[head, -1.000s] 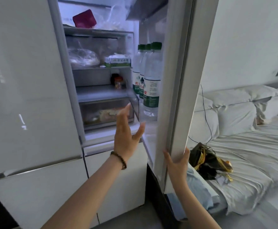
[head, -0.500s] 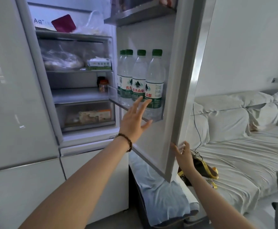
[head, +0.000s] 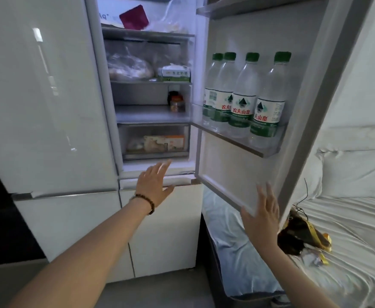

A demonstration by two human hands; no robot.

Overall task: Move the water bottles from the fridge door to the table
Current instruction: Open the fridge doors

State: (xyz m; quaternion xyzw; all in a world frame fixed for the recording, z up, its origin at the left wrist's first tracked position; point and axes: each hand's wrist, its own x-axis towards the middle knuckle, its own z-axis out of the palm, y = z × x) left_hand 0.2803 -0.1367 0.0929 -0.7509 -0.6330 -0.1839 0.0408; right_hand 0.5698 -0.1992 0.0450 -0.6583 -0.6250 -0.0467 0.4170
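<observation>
Several clear water bottles point(head: 244, 94) with green caps and green labels stand in a row in the shelf point(head: 237, 144) of the open fridge door point(head: 244, 174). My left hand point(head: 154, 185), with a bead bracelet on the wrist, is open below the fridge compartment, left of the door shelf, and touches nothing. My right hand point(head: 263, 215) is open with fingers spread, flat against the door's lower inner edge. No table is in view.
The fridge interior point(head: 151, 121) holds bagged food, a carton, a jar and a drawer. The closed left fridge door point(head: 48, 96) fills the left. A bed point(head: 349, 230) with white sheets and pillows lies right, with a dark bag point(head: 300, 236) on it beside the door.
The fridge door has swung wider open, showing the whole row of bottles. My left hand dropped lower and left, away from the bottles. My right hand shifted from the door's edge to its inner face.
</observation>
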